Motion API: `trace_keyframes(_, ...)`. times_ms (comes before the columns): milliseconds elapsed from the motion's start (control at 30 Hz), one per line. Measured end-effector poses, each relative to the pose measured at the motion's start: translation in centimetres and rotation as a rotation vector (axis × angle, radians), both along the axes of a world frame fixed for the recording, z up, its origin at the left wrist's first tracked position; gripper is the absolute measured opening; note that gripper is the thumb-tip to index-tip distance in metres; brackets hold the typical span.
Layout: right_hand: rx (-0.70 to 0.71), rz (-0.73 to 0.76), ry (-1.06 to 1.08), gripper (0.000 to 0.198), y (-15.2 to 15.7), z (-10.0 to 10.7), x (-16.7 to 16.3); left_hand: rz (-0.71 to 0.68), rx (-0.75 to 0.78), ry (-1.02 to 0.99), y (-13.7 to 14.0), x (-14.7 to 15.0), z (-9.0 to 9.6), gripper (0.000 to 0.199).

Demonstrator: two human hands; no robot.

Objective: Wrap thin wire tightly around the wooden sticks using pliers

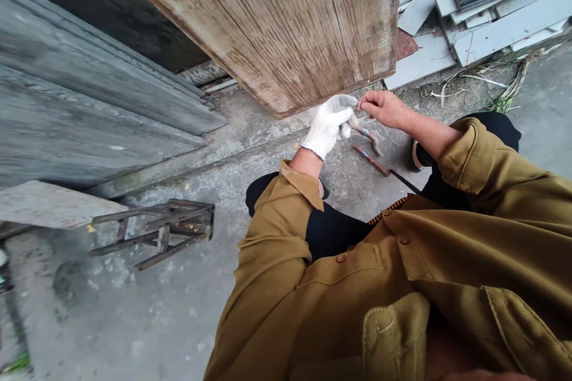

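Observation:
My left hand [328, 125] wears a white knit glove. Its fingers are curled, with index finger and thumb reaching toward my bare right hand [385, 110]. The fingertips of my right hand are pinched close to the gloved ones, and whatever is between them is too small to make out. Just below the glove is a curved, greyish-brown tool handle [370, 138] with a bluish band; whether the glove touches it I cannot tell. A reddish rod-like handle [370, 159] lies on the concrete beside it, with a dark narrow strip [404, 181] at its lower end.
A weathered plank door [286, 30] stands in front of my hands. Grey boards [89, 101] lean at left, above a small wooden stool [165, 229] lying on its side. Stacked tiles and boards [504, 18] fill the upper right, with dry stalks [509, 86] below.

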State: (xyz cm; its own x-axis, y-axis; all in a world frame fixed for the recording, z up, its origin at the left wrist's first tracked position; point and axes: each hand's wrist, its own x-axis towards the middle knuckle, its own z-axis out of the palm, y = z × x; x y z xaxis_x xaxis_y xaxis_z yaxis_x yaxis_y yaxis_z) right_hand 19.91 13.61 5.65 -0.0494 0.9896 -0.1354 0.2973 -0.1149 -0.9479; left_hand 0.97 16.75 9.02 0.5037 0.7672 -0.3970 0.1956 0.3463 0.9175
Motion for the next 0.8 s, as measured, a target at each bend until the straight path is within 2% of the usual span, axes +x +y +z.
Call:
trace_keyframes(133, -0.01, -0.008, -0.004, 0.015, -0.1, 0.4, -0.1, -0.007, 0.051, 0.025, 0.0, 0.0, -0.3, 0.036)
trace_keyframes(400, -0.138, -0.039, 0.216, 0.045, -0.3, 0.1, -1.1, 0.013, 0.073, 0.017, -0.2, 0.3, -0.5, 0.036)
trace_keyframes(600, -0.084, 0.026, 0.044, 0.045, -0.2, 0.1, -1.3, 0.036, 0.081, 0.037, -0.3, 0.5, -0.4, 0.029)
trace_keyframes(800, -0.067, 0.036, 0.032, 0.054, -0.3, 0.1, -1.7, 0.047, 0.106, 0.079, -0.3, 0.7, -0.6, 0.023)
